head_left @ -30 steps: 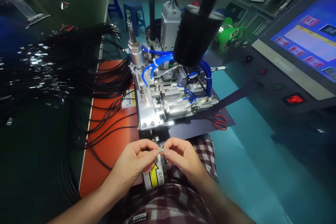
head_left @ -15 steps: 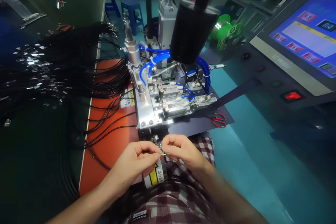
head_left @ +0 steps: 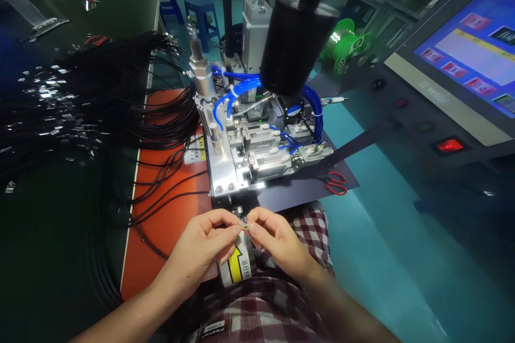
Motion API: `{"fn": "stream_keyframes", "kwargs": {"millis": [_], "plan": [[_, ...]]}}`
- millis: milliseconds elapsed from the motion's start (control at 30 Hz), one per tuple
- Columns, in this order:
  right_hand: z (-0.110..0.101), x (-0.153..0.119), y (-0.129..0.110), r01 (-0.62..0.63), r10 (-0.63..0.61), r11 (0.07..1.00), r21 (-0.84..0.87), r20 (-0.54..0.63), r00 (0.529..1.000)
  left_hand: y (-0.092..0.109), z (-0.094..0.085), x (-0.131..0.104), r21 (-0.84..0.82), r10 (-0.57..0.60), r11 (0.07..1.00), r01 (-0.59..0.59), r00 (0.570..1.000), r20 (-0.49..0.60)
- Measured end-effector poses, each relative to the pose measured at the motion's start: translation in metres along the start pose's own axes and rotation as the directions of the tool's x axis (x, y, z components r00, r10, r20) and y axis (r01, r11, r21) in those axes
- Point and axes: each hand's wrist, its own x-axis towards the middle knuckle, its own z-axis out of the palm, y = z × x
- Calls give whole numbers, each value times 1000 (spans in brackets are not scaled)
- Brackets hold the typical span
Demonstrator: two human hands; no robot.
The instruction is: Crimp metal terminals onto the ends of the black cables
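Observation:
Thin coloured wires (head_left: pixel 245 228), green-yellow and red, stretch between my fingertips just in front of the machine. My left hand (head_left: pixel 205 241) pinches them from the left with thumb and forefinger. From the right, my right hand (head_left: pixel 279 238) is closed in a pinch on the same wires, its fingertips nearly touching the left ones. Beneath the hands is a white label with a yellow arrow (head_left: pixel 234 268) on a rounded part. The metal machine (head_left: pixel 261 155) with blue air tubes stands right beyond my fingers. What lies inside each pinch is mostly hidden.
Black cables (head_left: pixel 173 118) run across an orange mat (head_left: pixel 169 214) from a large bundle at left. Red-handled scissors (head_left: pixel 336 183) lie on the dark plate at right. A black lamp head (head_left: pixel 298 48) hangs over the machine. A control screen (head_left: pixel 475 53) and green spool (head_left: pixel 341 45) stand right.
Both hands have moved up slightly, and the wires between them now lie more level. The arrow label shows more below my fingers.

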Motion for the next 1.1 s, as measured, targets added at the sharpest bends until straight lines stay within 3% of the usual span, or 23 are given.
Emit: {"fn": "stream_keyframes", "kwargs": {"millis": [233, 367, 567, 900, 1100], "plan": [[10, -8, -1, 49, -76, 987, -150, -176, 982, 2, 2, -2, 73, -5, 997, 7, 999, -34], [11, -7, 1, 33, -61, 992, -123, -232, 971, 2, 2, -2, 87, -20, 996, 24, 999, -45], [12, -8, 3, 37, -95, 970, -242, -232, 968, 1, 0, -2, 83, -49, 995, 53, 998, -44], [14, -11, -3, 150, -274, 867, -476, -201, 940, 2, 3, -3, 107, -13, 994, 17, 999, -36], [15, -9, 6, 97, -185, 930, -356, -223, 957, 3, 1, -3, 144, -33, 989, 40, 998, -48]]}}
